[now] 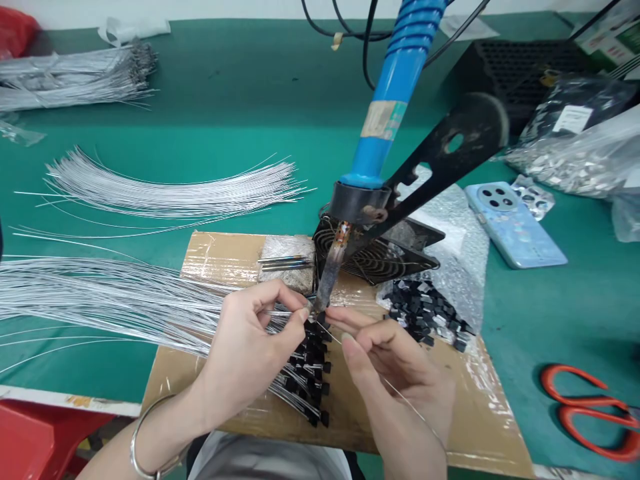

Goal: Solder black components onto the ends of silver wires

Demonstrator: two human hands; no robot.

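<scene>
Pinching with the left hand (pixel 260 347), thumb and forefinger closed together, a small piece (pixel 309 309), mostly hidden, right at the tip of a blue-handled soldering iron (pixel 384 133). Gripping with the right hand (pixel 400 373), thumb against bent fingers, a thin silvery strand (pixel 330 333), slanting from close to that tip down towards the wrist. Above both hands, heat-stained metal at the iron's lower end, clamped in a scuffed black bracket (pixel 450 150). Under and left of the left hand, a loose sheaf of smooth silver-grey wires (pixel 125 300); between the hands, glossy black block-shaped ends (pixel 314 373) in a column. Beneath both, brown cardboard wrapped in shiny clear tape (pixel 480 417). Beyond the right hand, a heap of small black pieces (pixel 425 310) on crinkled bubble wrap (pixel 470 267); farther right, red-handled scissors (pixel 590 403).
</scene>
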